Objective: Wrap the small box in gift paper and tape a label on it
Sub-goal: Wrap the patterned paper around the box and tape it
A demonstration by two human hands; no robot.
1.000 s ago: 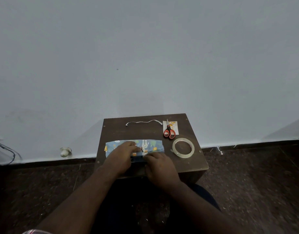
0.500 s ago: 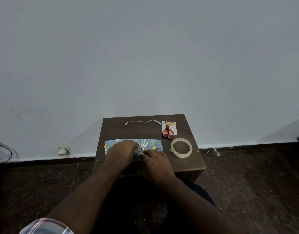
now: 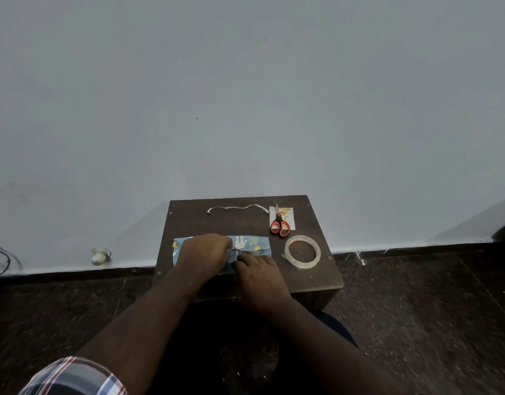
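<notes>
No text, brand, number or sign could be read anywhere. The small card (image 3: 285,218) under the scissors (image 3: 280,226) carried orange marks too blurred to make out, and the gift paper (image 3: 252,244) showed only printed pictures, no letters.

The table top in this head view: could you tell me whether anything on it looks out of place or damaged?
Nothing stands out. Both hands, left and right, press on the gift paper on the table. The tape roll, scissors lying on a small label, and a white strip lie apart, undisturbed.
</notes>
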